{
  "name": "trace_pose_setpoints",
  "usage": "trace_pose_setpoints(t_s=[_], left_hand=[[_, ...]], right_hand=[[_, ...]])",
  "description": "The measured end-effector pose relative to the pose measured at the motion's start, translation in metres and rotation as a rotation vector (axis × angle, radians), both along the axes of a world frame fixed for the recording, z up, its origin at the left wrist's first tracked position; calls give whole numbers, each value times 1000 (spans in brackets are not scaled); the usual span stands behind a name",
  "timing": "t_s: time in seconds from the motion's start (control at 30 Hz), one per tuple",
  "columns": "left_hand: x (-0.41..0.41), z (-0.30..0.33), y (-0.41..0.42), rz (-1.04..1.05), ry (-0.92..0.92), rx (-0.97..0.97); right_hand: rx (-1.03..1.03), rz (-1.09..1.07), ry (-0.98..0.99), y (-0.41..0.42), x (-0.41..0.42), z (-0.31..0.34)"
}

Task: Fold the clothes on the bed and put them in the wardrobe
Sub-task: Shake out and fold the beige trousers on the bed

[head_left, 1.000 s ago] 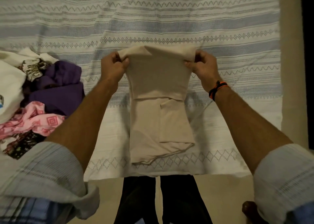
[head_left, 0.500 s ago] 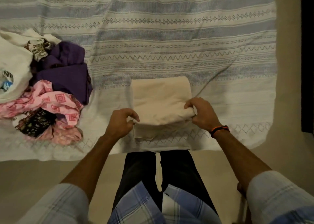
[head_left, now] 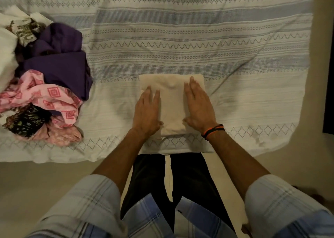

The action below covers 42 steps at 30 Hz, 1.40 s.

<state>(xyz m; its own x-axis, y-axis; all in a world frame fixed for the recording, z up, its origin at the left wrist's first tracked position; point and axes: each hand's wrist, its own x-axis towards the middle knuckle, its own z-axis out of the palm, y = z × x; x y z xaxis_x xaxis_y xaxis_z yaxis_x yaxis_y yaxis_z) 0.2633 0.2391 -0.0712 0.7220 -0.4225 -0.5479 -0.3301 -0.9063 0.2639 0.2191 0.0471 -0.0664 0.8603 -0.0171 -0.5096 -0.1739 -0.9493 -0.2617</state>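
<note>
1. Beige and folded into a compact rectangle, the garment [head_left: 171,100] lies flat on the bed [head_left: 235,111], near the bed's front edge and directly ahead of the person.
2. The left hand [head_left: 147,114] rests palm down on the garment's left side, fingers straight and pointing away from the person, grasping nothing; its outer edge hangs over the garment's left border onto the bedspread.
3. The right hand [head_left: 198,106] lies palm down on the garment's right side, fingers straight and close together, fingertips near the far right corner; it too presses flat rather than gripping.
4. A strip of the garment shows bare between the two hands, and its near edge peeks out below the wrists.
5. An orange-and-black wristband [head_left: 213,130] circles the right wrist.
6. A heap of unfolded clothes sits well apart to the left on the bed: a purple garment [head_left: 61,62], a pink patterned cloth [head_left: 48,95], a dark floral piece [head_left: 27,122] and white fabric [head_left: 7,53] at the frame's left edge.
7. The bedspread is pale with blue-grey bands and rows of zigzag and diamond stitching.
8. The person's rolled checked sleeves [head_left: 86,201] and dark trousers [head_left: 150,176] fill the lower frame.
</note>
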Motion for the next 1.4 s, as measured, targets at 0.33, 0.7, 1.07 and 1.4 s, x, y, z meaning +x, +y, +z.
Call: trace_pose_setpoints(t_s=[0.33, 0.7, 1.07, 1.4], left_hand=[[8, -31, 2, 10, 93, 75], [14, -44, 31, 1040, 493, -215], [9, -29, 12, 1110, 672, -462], [17, 54, 1, 953, 678, -521]], right_hand=[[-27, -21, 85, -9, 18, -32], [442, -1021, 128, -29, -14, -35], [581, -1030, 181, -28, -7, -30], [648, -1060, 41, -21, -17, 44]])
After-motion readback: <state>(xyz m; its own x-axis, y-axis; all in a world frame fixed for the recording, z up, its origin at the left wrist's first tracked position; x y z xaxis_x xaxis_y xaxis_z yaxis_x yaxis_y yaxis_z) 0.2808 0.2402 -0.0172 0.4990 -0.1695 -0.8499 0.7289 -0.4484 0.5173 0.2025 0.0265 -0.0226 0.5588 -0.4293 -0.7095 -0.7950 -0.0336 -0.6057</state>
